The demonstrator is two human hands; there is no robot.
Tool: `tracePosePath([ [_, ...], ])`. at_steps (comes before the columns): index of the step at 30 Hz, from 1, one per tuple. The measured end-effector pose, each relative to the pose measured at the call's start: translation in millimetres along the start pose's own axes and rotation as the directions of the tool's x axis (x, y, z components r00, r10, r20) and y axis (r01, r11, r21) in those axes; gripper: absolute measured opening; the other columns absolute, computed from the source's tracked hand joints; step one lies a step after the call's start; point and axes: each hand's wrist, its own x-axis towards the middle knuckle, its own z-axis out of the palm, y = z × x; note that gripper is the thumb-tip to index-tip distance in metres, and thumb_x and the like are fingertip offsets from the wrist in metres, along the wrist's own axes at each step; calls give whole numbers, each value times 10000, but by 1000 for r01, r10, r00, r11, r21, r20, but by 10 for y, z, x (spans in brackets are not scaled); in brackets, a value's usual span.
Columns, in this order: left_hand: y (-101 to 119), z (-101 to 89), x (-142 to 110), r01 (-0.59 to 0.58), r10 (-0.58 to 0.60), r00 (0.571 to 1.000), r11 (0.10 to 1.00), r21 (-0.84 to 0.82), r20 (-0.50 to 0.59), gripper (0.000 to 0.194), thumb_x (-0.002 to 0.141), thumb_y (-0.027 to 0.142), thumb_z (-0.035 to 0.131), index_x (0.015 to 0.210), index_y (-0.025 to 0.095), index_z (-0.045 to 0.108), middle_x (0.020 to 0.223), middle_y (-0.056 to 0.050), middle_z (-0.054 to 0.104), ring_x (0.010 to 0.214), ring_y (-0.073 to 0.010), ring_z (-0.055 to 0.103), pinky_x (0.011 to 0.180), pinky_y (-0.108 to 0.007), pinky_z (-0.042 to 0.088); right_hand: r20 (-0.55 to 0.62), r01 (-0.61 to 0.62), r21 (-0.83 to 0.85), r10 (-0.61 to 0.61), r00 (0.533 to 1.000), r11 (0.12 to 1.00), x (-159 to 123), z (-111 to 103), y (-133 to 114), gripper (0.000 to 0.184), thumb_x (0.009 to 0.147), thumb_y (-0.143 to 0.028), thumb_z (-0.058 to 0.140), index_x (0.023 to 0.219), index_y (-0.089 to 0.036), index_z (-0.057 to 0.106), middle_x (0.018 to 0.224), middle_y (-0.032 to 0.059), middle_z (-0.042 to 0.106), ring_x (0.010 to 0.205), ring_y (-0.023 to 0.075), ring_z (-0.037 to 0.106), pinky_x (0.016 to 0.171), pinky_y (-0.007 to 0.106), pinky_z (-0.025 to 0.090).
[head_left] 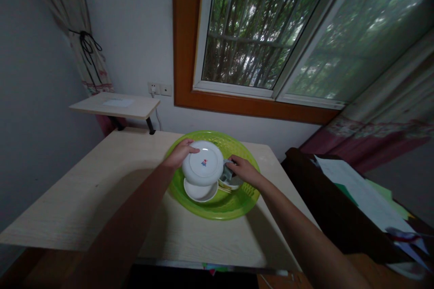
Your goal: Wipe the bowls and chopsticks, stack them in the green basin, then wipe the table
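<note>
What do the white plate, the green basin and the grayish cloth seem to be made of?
White plate: glazed ceramic or melamine, from its glossy highlight. Green basin: likely plastic, glossy, with even colour and textured wall. Grayish cloth: seemingly matte fabric, softly folded; fibre unclear.

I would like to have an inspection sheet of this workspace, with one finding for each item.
Surface: pale wood-grain table, with a raised shelf at its far left.
Job's things: white plate, underside showing; green basin holding white bowls and pale sticks; grey cloth.
Clutter: paper on the shelf; loose sheets at right.
Hands: left hand grips the plate; right hand holds the cloth at its edge.
Cables: thin cable below the wall socket.
Surroundings: barred window, curtains.
</note>
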Motion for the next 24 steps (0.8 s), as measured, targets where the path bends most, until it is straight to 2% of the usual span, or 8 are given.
tracePosePath([
  [9,-34,-28,30,-22,30,996,995,-97,80,412,575,195,827,949,170,657,965,-64,718,847,-229,681,780,-340,526,-76,18,190,-4,997,982,132,19,72,288,837,-478,546,872,-206,631,800,14,670,753,190,633,713,293,492],
  [19,16,-30,-22,-80,84,996,983,-165,22,486,560,179,825,1000,169,619,986,-51,708,888,-222,682,826,-341,523,-85,51,343,-23,996,938,154,60,128,304,832,-506,578,855,-204,600,768,-7,619,719,170,589,683,281,482],
  [24,29,-22,-26,-79,86,996,980,-181,30,491,557,196,823,999,170,609,998,-54,702,882,-213,678,823,-338,518,-70,2,328,22,997,945,111,51,87,273,818,-488,586,791,-216,572,712,-3,601,684,175,572,639,278,472],
])
